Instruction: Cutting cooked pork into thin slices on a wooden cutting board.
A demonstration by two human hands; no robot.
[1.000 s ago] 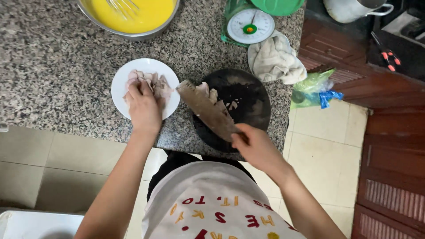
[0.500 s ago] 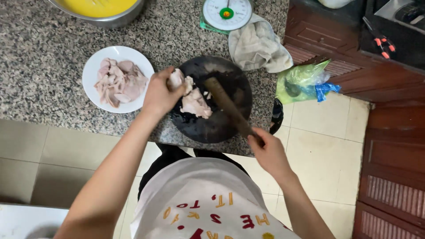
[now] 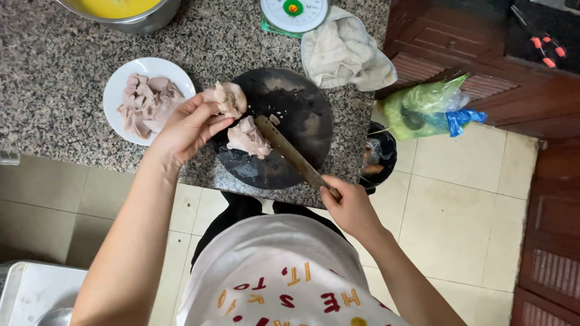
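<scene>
Our left hand point(image 3: 184, 124) pinches a pale meat piece point(image 3: 226, 98) over the dark round board point(image 3: 281, 127) on the bench point(image 3: 54, 66); our right hand point(image 3: 350, 208) grips the cleaver point(image 3: 290, 154); the white plate point(image 3: 115, 96) holds more meat.

The left hand point(image 3: 187, 124) holds a pale piece of meat point(image 3: 228, 98) over the edge of a round dark cutting board point(image 3: 302, 121). The right hand point(image 3: 350, 208) grips a big knife point(image 3: 287, 151). Its blade lies on the board, touching another meat piece point(image 3: 246, 137). A white plate point(image 3: 118, 90) with more meat sits beside the board on the speckled counter point(image 3: 54, 66).
</scene>
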